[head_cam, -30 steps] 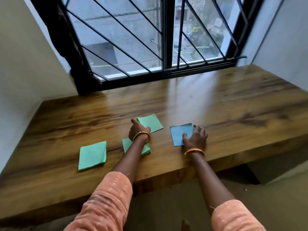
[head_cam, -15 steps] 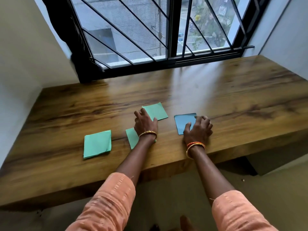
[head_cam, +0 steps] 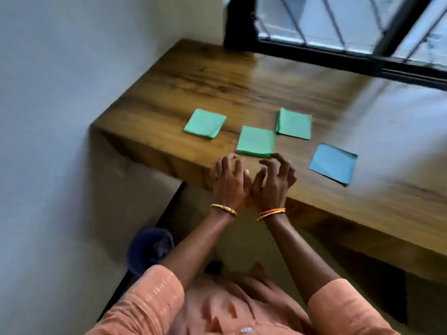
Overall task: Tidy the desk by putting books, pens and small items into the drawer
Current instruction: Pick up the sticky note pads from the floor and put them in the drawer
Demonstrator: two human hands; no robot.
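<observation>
Three green folded paper squares lie on the wooden desk (head_cam: 242,88): one at the left (head_cam: 205,123), one in the middle (head_cam: 256,140), one further back (head_cam: 294,123). A blue paper square (head_cam: 333,163) lies to the right. My left hand (head_cam: 229,182) and my right hand (head_cam: 273,182) hover side by side over the desk's front edge, just short of the middle green square. Both have loosely curled fingers and hold nothing. No drawer shows.
A grey wall (head_cam: 60,93) closes off the desk's left end. A barred window with a black frame (head_cam: 338,54) runs along the back. A dark blue round object (head_cam: 151,247) sits on the floor below the desk's left corner.
Both hands have come off the papers and drawn back together to the desk's front edge. The camera has swung left and down, with motion blur.
</observation>
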